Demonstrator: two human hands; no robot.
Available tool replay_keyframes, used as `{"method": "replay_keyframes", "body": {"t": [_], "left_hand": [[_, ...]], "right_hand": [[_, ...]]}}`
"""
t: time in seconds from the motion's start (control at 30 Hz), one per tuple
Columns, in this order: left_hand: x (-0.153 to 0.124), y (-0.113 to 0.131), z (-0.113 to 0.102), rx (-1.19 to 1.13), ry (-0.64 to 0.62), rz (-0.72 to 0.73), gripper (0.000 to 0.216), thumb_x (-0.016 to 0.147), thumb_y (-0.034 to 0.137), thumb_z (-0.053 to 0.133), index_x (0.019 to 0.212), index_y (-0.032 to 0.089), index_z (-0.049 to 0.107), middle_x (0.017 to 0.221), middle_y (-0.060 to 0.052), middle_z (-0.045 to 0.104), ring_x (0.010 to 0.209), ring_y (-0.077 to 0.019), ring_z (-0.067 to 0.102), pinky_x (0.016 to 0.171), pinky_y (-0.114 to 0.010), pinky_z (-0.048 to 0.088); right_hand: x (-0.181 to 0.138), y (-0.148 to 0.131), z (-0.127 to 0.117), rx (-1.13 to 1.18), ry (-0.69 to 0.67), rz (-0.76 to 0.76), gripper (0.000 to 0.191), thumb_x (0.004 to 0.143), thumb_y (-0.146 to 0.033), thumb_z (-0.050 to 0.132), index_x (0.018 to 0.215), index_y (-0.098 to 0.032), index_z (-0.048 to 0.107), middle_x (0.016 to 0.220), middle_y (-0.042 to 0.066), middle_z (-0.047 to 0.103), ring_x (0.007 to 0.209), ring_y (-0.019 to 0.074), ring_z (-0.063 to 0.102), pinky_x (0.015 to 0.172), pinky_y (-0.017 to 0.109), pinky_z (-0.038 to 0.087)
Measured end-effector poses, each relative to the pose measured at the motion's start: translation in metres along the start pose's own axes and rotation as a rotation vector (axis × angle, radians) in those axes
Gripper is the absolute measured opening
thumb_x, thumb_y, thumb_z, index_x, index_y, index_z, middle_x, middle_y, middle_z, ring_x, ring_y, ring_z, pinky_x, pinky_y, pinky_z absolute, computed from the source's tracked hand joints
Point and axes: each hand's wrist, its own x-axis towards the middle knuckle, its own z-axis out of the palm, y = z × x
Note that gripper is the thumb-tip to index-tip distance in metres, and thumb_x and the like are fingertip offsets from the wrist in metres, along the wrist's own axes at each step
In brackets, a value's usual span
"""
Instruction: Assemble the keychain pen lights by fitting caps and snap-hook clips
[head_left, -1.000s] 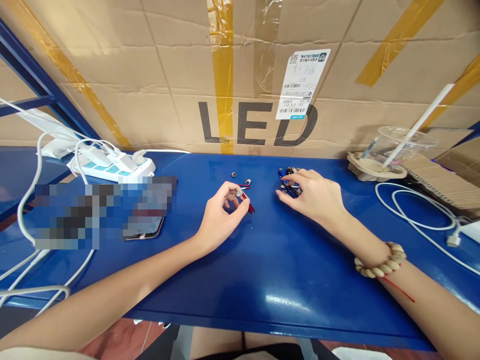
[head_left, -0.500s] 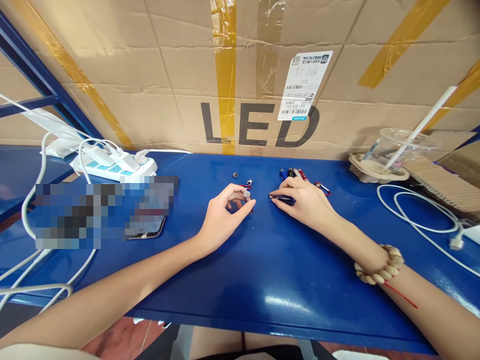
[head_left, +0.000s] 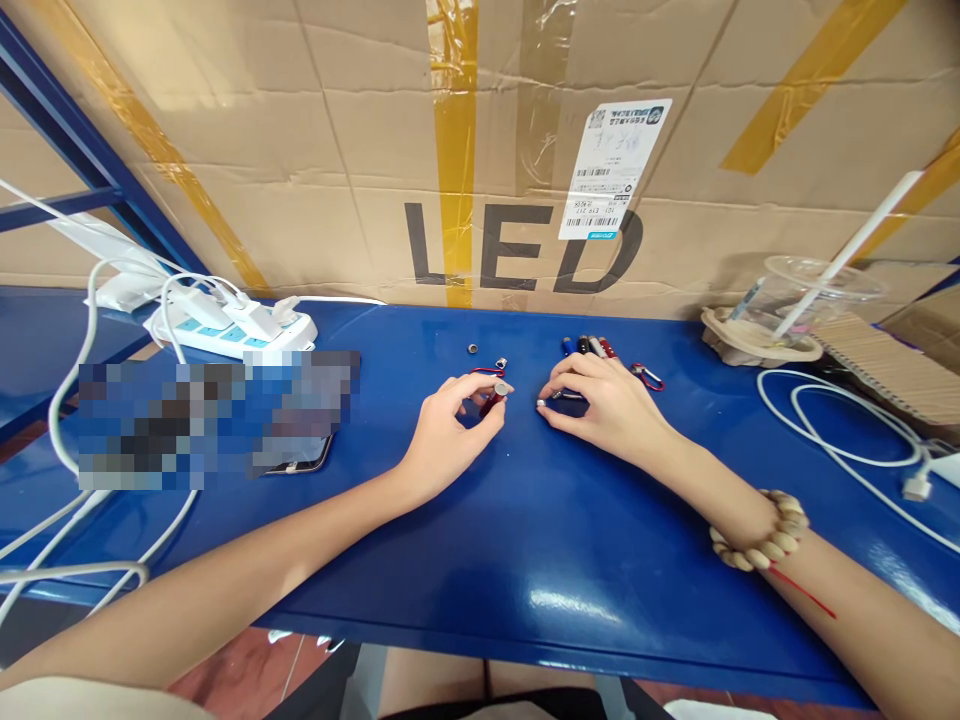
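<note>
My left hand point(head_left: 452, 428) is closed in a pinch around a small red tube with a round silver end point(head_left: 496, 397), which tilts up to the right. Between the thumb and fingertip of my right hand point(head_left: 600, 398) is a small silver piece point(head_left: 541, 403), too small to make out fully. A dark slim item point(head_left: 568, 395) shows under that hand's fingers, mostly hidden. Behind my left fingers lie a small silver ring-shaped part point(head_left: 472, 349), another small silver part point(head_left: 501, 363) and a red clip, partly covered.
Several coloured tubes point(head_left: 587, 347) lie behind my right hand, beside a red carabiner point(head_left: 648, 377). A phone point(head_left: 304, 455) and a white power strip point(head_left: 247, 335) are at left. A plastic cup point(head_left: 814, 290) and a white cable point(head_left: 840, 440) are at right. A large cardboard box point(head_left: 360, 150) stands behind.
The red tube in my left hand has turned so its silver end and red side show more. At my right fingertips a small silver piece now shows; the fingers are more rounded.
</note>
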Motion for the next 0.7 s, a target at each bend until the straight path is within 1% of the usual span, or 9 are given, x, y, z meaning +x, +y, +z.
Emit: {"method": "replay_keyframes", "body": {"t": [0.2, 0.27, 0.4, 0.53, 0.7], "left_hand": [[0.000, -0.002, 0.001, -0.001, 0.004, 0.010, 0.016, 0.077, 0.016, 0.054, 0.088, 0.021, 0.065, 0.087, 0.000, 0.068, 0.078, -0.0117, 0.057, 0.070, -0.023, 0.044], [0.000, -0.003, 0.001, 0.006, 0.004, 0.016, 0.016, 0.077, 0.016, 0.054, 0.088, 0.021, 0.065, 0.087, 0.000, 0.068, 0.078, -0.0118, 0.057, 0.071, -0.023, 0.045], [0.000, -0.003, 0.000, 0.028, 0.000, 0.033, 0.015, 0.076, 0.016, 0.056, 0.086, 0.021, 0.066, 0.086, -0.001, 0.068, 0.080, -0.0128, 0.058, 0.071, -0.023, 0.045], [0.000, -0.004, 0.000, 0.050, -0.003, 0.068, 0.013, 0.075, 0.018, 0.057, 0.083, 0.021, 0.067, 0.084, -0.001, 0.069, 0.080, -0.0138, 0.058, 0.071, -0.025, 0.046], [0.001, -0.007, 0.001, 0.087, -0.024, 0.136, 0.014, 0.076, 0.019, 0.059, 0.084, 0.023, 0.069, 0.085, -0.001, 0.071, 0.083, -0.0151, 0.058, 0.079, -0.029, 0.045]], "right_hand": [[0.000, -0.002, -0.003, 0.031, -0.022, -0.086, 0.008, 0.081, -0.022, 0.059, 0.076, -0.021, 0.065, 0.082, 0.001, 0.070, 0.079, 0.0167, 0.060, 0.074, 0.032, 0.038], [0.000, -0.001, -0.001, 0.040, -0.004, -0.098, 0.009, 0.081, -0.020, 0.058, 0.079, -0.021, 0.067, 0.081, 0.001, 0.071, 0.078, 0.0168, 0.061, 0.073, 0.032, 0.039], [-0.001, 0.001, 0.003, 0.114, 0.090, -0.072, 0.013, 0.082, -0.022, 0.060, 0.091, -0.021, 0.069, 0.083, 0.004, 0.072, 0.077, 0.0182, 0.061, 0.071, 0.033, 0.044], [-0.001, -0.008, 0.000, 0.288, 0.181, -0.047, 0.012, 0.082, -0.027, 0.061, 0.085, -0.022, 0.071, 0.083, 0.004, 0.072, 0.076, 0.0182, 0.061, 0.070, 0.033, 0.048], [-0.001, -0.028, -0.007, 0.418, 0.285, -0.029, 0.013, 0.083, -0.027, 0.060, 0.085, -0.024, 0.073, 0.082, 0.004, 0.071, 0.076, 0.0180, 0.063, 0.073, 0.035, 0.050]]}}
